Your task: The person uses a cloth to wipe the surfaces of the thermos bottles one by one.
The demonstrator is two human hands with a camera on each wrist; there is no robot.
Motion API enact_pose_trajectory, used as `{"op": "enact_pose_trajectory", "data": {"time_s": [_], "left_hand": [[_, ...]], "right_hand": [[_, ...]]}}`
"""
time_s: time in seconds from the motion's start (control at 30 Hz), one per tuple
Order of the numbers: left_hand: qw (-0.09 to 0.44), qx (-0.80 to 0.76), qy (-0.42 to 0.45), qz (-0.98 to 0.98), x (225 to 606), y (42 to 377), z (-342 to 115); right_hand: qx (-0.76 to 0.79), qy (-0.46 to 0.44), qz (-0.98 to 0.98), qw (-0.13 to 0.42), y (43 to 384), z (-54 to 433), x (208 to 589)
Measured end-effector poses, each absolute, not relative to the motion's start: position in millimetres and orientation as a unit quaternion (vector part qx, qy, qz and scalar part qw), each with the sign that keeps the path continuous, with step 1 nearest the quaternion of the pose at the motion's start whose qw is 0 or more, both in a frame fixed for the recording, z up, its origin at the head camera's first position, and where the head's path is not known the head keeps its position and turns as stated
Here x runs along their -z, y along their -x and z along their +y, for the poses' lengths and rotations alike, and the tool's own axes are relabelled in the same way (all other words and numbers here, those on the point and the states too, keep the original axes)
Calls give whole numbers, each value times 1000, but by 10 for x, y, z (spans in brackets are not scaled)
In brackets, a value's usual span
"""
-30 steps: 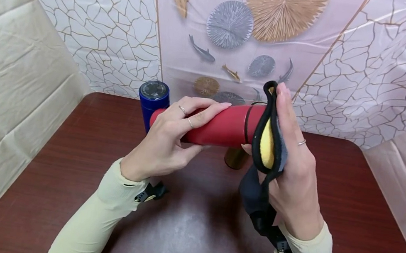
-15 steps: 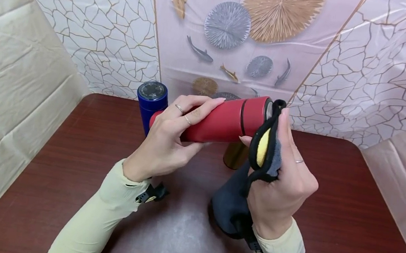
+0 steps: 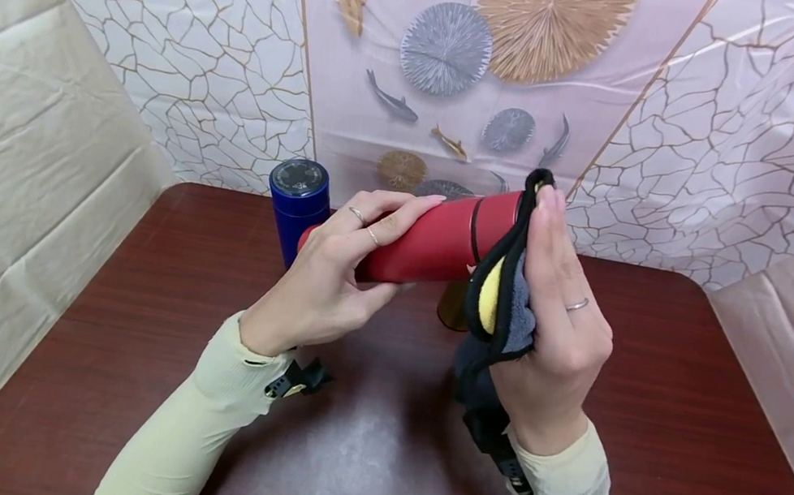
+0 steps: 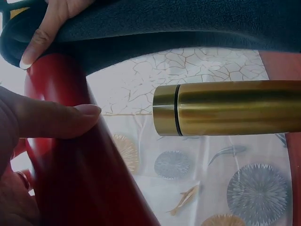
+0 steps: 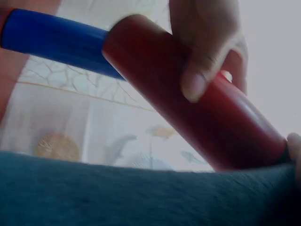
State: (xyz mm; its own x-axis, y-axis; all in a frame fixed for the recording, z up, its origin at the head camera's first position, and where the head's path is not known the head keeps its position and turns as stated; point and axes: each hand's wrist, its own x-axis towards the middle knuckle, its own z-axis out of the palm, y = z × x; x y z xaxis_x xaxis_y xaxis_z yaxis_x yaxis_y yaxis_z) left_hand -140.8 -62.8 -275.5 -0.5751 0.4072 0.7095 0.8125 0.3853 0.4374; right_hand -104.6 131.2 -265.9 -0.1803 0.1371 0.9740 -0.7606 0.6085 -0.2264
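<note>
A red thermos flask (image 3: 427,244) is held above the table, lying nearly level with its lid end tipped up to the right. My left hand (image 3: 323,276) grips its body, fingers over the top and thumb below. With my right hand (image 3: 562,348) I hold a dark grey-blue microfibre cloth (image 3: 523,315), black-edged with a yellow inner side, against the flask's lid end. The fingers lie fairly straight along the cloth, and in the left wrist view the thumb (image 4: 40,44) touches the red lid. The cloth covers the flask's end face.
A blue thermos flask (image 3: 297,207) stands upright at the back left of the brown table (image 3: 669,376). Behind the red flask stands a gold thermos flask (image 4: 235,108), mostly hidden in the head view. A patterned backdrop (image 3: 242,58) rises behind the table.
Half a second ago the cloth had dropped lower and the silvery end of the lid showed; now my right hand has moved up and the cloth covers it again. The left hand has barely moved.
</note>
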Motion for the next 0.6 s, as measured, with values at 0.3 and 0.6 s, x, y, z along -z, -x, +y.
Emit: {"op": "enact_pose_trajectory", "data": {"time_s": [0.3,0.6], "left_hand": [[262,397,413,-777,2743,1421,-646],[284,416,406,-762,2737,1427,-652]], "right_hand": [[-376,-310,-771,409,985,1594,2520],[-398,-214,-774,444,990,1482,2593]]}}
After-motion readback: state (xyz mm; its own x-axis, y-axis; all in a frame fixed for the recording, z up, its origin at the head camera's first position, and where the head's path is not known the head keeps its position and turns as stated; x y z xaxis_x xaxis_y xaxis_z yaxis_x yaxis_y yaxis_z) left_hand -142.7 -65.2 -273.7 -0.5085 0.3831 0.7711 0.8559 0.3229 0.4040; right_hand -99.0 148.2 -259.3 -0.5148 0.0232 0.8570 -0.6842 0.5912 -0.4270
